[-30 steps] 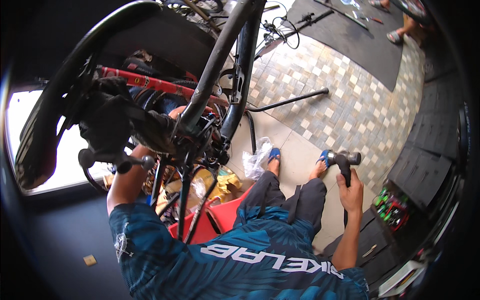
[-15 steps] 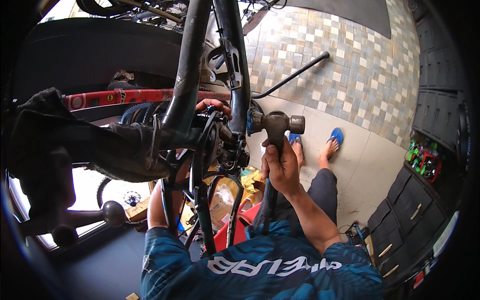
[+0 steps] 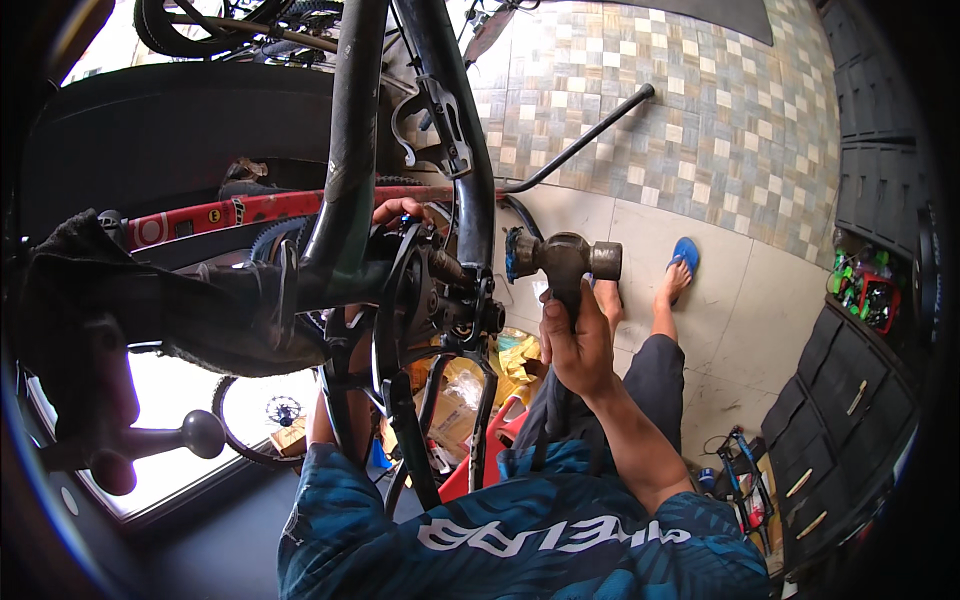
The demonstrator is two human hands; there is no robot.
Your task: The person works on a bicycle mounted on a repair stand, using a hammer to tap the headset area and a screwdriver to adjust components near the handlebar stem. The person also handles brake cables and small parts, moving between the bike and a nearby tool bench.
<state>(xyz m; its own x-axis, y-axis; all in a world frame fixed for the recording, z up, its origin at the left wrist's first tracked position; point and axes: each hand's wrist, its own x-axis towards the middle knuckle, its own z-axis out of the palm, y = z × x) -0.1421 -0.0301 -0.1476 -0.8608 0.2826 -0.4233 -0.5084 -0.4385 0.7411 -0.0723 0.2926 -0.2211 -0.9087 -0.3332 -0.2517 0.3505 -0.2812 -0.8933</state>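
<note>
Hammer (image 3: 562, 262) nearer crank (image 3: 440, 295) (right hand (image 3: 578, 345) clenched)

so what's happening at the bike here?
A person is working on a bicycle frame clamped in a stand. The right hand grips a hammer, its head beside the crank area. The left hand reaches behind the frame, fingers by the red tube.

a small brown cardboard box (image 3: 291, 436) lies low on the floor by the wheel at the left. crumpled yellow and clear plastic wrappers (image 3: 500, 365) sit under the bike frame. a round yellow sticker (image 3: 212, 213) marks the red tube.
</note>
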